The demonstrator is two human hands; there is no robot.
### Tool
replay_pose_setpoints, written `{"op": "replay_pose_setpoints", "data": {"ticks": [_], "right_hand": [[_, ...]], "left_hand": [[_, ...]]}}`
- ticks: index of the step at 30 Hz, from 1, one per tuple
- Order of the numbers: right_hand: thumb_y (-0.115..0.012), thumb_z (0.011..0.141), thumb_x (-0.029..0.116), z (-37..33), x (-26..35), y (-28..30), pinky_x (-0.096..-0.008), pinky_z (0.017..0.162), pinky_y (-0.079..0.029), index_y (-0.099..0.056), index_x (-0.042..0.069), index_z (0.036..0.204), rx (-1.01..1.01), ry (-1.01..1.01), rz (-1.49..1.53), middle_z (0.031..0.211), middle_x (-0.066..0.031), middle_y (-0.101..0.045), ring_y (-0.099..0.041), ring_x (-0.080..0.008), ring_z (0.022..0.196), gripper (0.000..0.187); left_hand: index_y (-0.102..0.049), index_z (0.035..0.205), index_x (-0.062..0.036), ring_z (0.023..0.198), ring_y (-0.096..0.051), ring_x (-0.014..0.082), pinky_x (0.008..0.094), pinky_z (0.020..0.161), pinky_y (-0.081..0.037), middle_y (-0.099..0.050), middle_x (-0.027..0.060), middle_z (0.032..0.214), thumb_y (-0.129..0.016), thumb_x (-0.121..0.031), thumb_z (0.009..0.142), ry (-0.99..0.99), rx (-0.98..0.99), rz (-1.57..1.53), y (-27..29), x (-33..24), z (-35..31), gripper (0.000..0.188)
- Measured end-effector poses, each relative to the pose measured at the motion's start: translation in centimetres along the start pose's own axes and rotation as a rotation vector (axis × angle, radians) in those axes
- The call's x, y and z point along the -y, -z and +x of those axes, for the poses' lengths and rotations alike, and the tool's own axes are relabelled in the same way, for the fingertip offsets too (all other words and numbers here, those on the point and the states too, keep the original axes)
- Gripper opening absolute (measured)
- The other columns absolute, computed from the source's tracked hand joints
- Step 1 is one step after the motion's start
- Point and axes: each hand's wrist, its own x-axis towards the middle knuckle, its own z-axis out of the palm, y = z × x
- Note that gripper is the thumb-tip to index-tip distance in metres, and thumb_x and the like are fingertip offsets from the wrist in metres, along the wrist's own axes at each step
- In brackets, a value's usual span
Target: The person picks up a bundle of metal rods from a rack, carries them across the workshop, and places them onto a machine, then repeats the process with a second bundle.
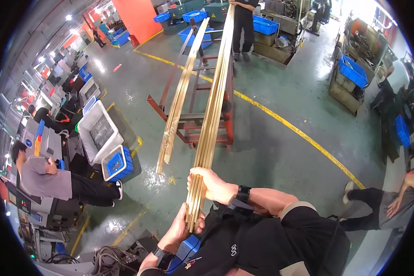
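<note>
Though long, rods (213, 106) inside right hand (213, 186)

Long, straight golden rods (213, 110), bundled lengthwise, extend forward from left hand (175, 232) and right hand (214, 186).

around you spreads a glossy green floor (271, 156), with a yellow line (287, 122) slanting across it toward your right. ahead, to your left, stands an orange wall (137, 20). small white lights (69, 17) dot the ceiling on your left, machines (361, 43) stand along your right, and bright patches of glare (324, 64) shine off the floor.
</note>
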Motion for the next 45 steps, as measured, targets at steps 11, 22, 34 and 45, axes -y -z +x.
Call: {"op": "replay_pose_setpoints", "data": {"ticks": [11, 22, 34, 45], "right_hand": [[-0.063, 0.092, 0.020, -10.0, -7.8, 7.6, -0.0409, 0.075, -0.055, -0.056, 0.005, 0.096, -0.034, -0.109, 0.031, 0.085, -0.0083, -0.062, -0.063, -0.0238, 0.080, 0.017], [-0.063, 0.093, 0.020, -9.7, -19.9, 10.6, -0.0410, 0.083, -0.053, -0.055, 0.006, 0.096, -0.186, -0.121, 0.058, 0.088, -0.0091, -0.062, -0.062, -0.0247, 0.088, 0.016], [-0.063, 0.093, 0.014, -9.3, -23.7, 15.4, -0.0399, 0.087, -0.052, -0.058, 0.005, 0.096, -0.327, -0.131, 0.150, 0.090, -0.0095, -0.063, -0.063, -0.0258, 0.090, 0.011], [-0.063, 0.091, 0.013, -11.4, -23.8, 23.7, -0.0401, 0.082, -0.052, -0.055, 0.007, 0.094, -0.296, 0.011, 0.213, 0.086, -0.0094, -0.061, -0.061, -0.0257, 0.085, 0.011]], "left_hand": [[-0.064, 0.097, -0.0042, 0.045, -0.054, 0.0163, 0.0254, 0.042, -0.041, -0.062, 0.0093, 0.063, -0.021, -0.069, 0.100, -0.048, -0.072, -0.048, -3.6, 13.9, -5.5, 0.078], [-0.062, 0.098, -0.0035, 0.045, -0.052, 0.0144, 0.0248, 0.045, -0.042, -0.061, 0.0087, 0.063, -0.018, -0.068, 0.101, 0.068, 0.020, -0.024, 3.9, 22.0, -9.1, 0.078], [-0.062, 0.098, -0.0020, 0.043, -0.051, 0.0119, 0.0240, 0.041, -0.041, -0.060, 0.0082, 0.060, -0.019, -0.066, 0.102, 0.256, 0.037, -0.120, 6.0, 25.3, -7.9, 0.078], [-0.062, 0.094, -0.0037, 0.042, -0.050, 0.0100, 0.0228, 0.041, -0.042, -0.060, 0.0030, 0.059, -0.021, -0.062, 0.103, 0.302, 0.090, -0.019, 3.3, 30.4, -2.5, 0.072]]}}
